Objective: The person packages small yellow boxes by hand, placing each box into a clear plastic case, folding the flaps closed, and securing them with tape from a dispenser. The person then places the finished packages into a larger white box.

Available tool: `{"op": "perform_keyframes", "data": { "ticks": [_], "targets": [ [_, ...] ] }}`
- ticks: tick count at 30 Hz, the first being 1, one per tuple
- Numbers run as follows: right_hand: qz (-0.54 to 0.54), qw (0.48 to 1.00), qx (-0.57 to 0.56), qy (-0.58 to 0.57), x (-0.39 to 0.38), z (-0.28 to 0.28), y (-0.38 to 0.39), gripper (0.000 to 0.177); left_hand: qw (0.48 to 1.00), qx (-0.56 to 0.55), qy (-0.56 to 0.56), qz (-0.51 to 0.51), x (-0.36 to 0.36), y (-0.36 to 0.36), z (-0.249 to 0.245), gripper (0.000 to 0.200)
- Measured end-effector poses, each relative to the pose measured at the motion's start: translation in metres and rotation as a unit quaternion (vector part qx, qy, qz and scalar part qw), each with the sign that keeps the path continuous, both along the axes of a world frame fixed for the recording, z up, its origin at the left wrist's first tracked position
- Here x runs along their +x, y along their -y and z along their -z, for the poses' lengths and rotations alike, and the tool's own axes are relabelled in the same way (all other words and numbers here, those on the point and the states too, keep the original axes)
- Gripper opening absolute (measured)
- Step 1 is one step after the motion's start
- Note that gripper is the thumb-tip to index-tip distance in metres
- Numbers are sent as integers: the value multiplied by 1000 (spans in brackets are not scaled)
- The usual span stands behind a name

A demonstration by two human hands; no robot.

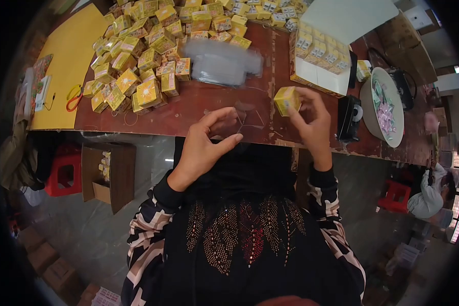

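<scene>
In my right hand (313,120) is a small yellow carton (287,101), pinched between thumb and fingers just above the table's front edge. To its left, my left hand (204,143) curves its thumb and fingers around a clear plastic sleeve (246,120), whose thin edges are hard to make out. Beyond the hands lies a stack of flat clear plastic sleeves (219,69), partly blurred. A big heap of similar yellow cartons (148,92) covers the left and back of the table.
On the right stands an open display box (321,79) with rows of small cartons. Near it are a black tape dispenser (348,120) and a bowl (367,97) of wrapped pieces. Red-handled scissors (74,98) lie at left by a yellow sheet (66,56). Another person (427,196) is far right.
</scene>
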State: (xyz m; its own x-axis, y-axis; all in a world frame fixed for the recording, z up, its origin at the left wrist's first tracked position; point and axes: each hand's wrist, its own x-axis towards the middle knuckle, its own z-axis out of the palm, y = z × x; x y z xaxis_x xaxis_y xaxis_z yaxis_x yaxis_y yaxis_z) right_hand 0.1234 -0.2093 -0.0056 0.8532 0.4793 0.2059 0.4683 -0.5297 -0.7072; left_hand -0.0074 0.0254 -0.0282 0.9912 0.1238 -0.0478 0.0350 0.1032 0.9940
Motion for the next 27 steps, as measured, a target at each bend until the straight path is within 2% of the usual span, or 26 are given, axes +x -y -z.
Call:
{"op": "perform_keyframes", "data": {
  "ticks": [2,3,4,7,8,10,14,16,20,23,25,26,27],
  "targets": [
    [-26,961,260,-85,-8,-14,-3,45,1000,16,3,7,0,1,-1,53],
    [-43,957,275,-78,-11,-21,-6,42,1000,9,-5,20,0,2,-3,54],
    [-40,958,274,-76,-14,-25,-10,42,999,2,-12,32,2,4,-4,54],
    [-125,980,151,20,-16,-36,-19,41,999,-35,11,36,2,9,-5,55],
    [-129,980,151,19,-15,-39,-20,41,999,-35,11,32,1,9,-5,55],
    [-176,977,63,106,-15,-44,-22,41,998,-52,7,40,0,8,-6,54],
    [-220,969,14,113,-17,-49,-24,40,995,-89,-4,52,-3,11,-5,55],
    [-246,965,4,87,-18,-46,-28,40,988,-144,11,62,-2,14,-4,56],
    [-236,969,25,65,-20,-37,-31,40,988,-144,17,56,-2,16,-3,59],
    [-236,965,13,118,-24,-28,-32,48,987,-156,36,12,-2,19,-7,60],
    [-109,981,158,20,-33,-25,-35,54,982,-181,55,4,-1,19,-15,58],
    [-109,981,158,20,-34,-20,-34,54,982,-181,54,4,-1,20,-15,58],
    [-132,966,201,-96,-36,-14,-32,57,983,-174,51,9,-2,20,-15,54]
  ]
}}
